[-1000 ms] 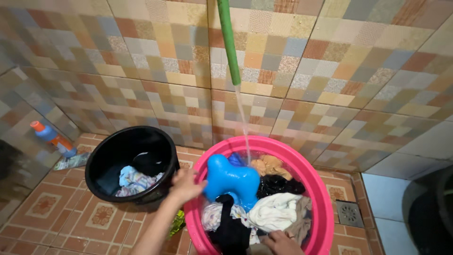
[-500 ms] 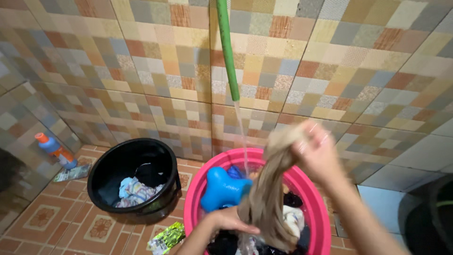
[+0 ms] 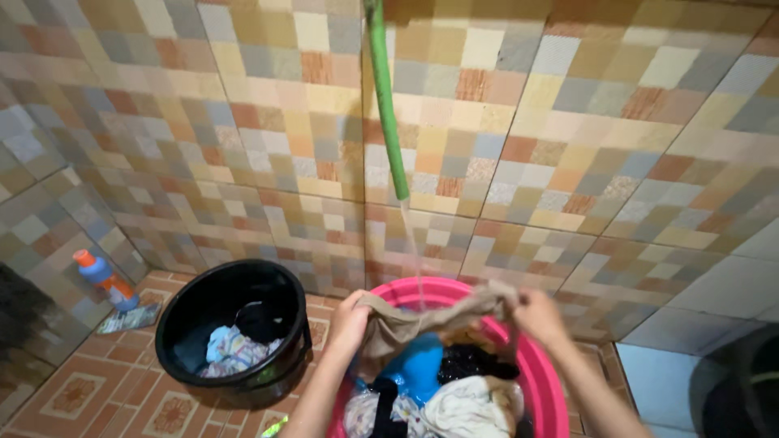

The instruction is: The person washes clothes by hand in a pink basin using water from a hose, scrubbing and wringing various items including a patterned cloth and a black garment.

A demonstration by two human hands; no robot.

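head view showed a pink basin [image 3: 545,381] full of laundry. left of it stood a black bucket [image 3: 235,324]. above the basin, the left hand [image 3: 350,320] and right hand [image 3: 539,315] each gripped a tan cloth [image 3: 422,320], stretched between them under a green hose [image 3: 385,97].

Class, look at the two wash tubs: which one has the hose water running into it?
The pink tub, under the green hose and both hands, receives the stream. The black bucket sits apart to the left.
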